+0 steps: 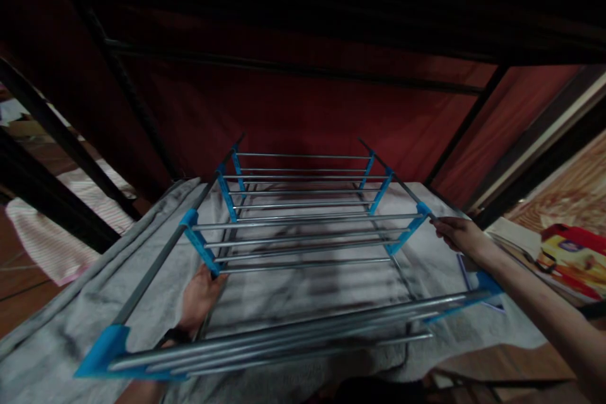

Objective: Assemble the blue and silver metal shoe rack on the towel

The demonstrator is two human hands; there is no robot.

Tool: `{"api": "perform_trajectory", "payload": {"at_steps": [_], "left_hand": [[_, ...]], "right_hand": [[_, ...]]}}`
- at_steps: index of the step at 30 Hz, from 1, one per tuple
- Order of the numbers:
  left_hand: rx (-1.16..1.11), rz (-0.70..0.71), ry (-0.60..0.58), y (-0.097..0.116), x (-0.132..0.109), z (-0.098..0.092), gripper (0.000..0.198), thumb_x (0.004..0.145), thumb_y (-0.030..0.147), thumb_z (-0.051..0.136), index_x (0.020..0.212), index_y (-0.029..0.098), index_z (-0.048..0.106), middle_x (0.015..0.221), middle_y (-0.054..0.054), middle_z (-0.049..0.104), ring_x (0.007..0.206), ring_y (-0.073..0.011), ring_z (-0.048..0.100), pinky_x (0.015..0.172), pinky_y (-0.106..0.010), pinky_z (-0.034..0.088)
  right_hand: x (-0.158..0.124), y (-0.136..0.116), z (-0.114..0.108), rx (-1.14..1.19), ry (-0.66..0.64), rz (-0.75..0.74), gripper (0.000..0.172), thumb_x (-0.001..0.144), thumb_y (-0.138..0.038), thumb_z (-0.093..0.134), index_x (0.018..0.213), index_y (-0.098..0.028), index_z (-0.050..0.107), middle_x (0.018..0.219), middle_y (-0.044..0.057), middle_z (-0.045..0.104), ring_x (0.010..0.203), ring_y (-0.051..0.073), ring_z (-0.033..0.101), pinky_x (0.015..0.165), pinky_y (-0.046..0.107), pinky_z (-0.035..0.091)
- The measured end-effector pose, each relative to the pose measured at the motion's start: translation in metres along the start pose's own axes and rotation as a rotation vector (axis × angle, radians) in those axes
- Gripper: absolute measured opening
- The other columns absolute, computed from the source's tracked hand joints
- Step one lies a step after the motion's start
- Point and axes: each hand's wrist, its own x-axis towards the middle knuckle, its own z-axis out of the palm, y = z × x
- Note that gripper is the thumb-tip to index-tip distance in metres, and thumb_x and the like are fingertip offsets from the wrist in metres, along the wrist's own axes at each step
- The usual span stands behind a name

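A shoe rack (307, 221) of grey metal tubes and blue plastic brackets lies in front of me, its tiers running away toward the far end. My left hand (201, 295) is closed at the lower end of a blue bracket (201, 241) on the left side, reaching in beneath the nearest tier; part of the grip is hidden. On the opposite side, the fingers of my right hand (457, 237) are wrapped around the side tube, just below another blue bracket (416, 218). The nearest tubes (293, 334) cross in front of my left wrist.
A grey blanket (108, 284) is spread under the rack. Dark frame bars and a red cloth panel (303, 107) stand behind it. A striped cloth (71, 221) lies at left on the tiled floor. A red and yellow package (575, 259) sits at right.
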Motion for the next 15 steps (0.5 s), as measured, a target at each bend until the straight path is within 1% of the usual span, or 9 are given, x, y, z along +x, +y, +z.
{"api": "perform_trajectory", "payload": {"at_steps": [4, 7, 11, 15], "left_hand": [[0.053, -0.01, -0.039, -0.003, 0.004, 0.008, 0.034, 0.094, 0.045, 0.045, 0.106, 0.018, 0.061, 0.115, -0.016, 0.072, 0.107, -0.0317, 0.071, 0.086, -0.038, 0.055], [0.096, -0.041, -0.081, -0.002, 0.001, 0.01, 0.033, 0.094, 0.045, 0.045, 0.106, 0.018, 0.06, 0.117, -0.016, 0.072, 0.108, -0.0312, 0.071, 0.087, -0.038, 0.055], [0.121, -0.062, -0.105, -0.001, 0.0, 0.011, 0.036, 0.095, 0.047, 0.044, 0.107, 0.017, 0.059, 0.119, -0.018, 0.071, 0.11, -0.0334, 0.07, 0.088, -0.04, 0.055], [0.109, -0.069, -0.113, 0.001, -0.002, 0.008, 0.034, 0.095, 0.047, 0.044, 0.104, 0.018, 0.06, 0.116, -0.018, 0.071, 0.108, -0.0346, 0.07, 0.086, -0.042, 0.055]], "right_hand": [[0.006, -0.001, 0.004, 0.069, -0.013, 0.063, 0.049, 0.071, -0.063, 0.075, 0.084, -0.016, 0.067, 0.064, 0.001, 0.058, 0.048, 0.008, 0.044, 0.042, 0.021, 0.032], [0.007, -0.006, 0.006, 0.061, 0.004, 0.082, 0.047, 0.071, -0.061, 0.075, 0.081, -0.016, 0.066, 0.062, 0.001, 0.057, 0.047, 0.008, 0.043, 0.041, 0.021, 0.031], [0.007, -0.012, 0.007, 0.046, 0.007, 0.063, 0.044, 0.074, -0.06, 0.073, 0.074, -0.017, 0.063, 0.057, 0.0, 0.053, 0.046, 0.008, 0.041, 0.04, 0.021, 0.028], [0.003, -0.016, 0.007, 0.049, 0.006, 0.066, 0.041, 0.078, -0.058, 0.073, 0.076, -0.017, 0.064, 0.056, 0.0, 0.054, 0.044, 0.008, 0.04, 0.04, 0.021, 0.027]]}}
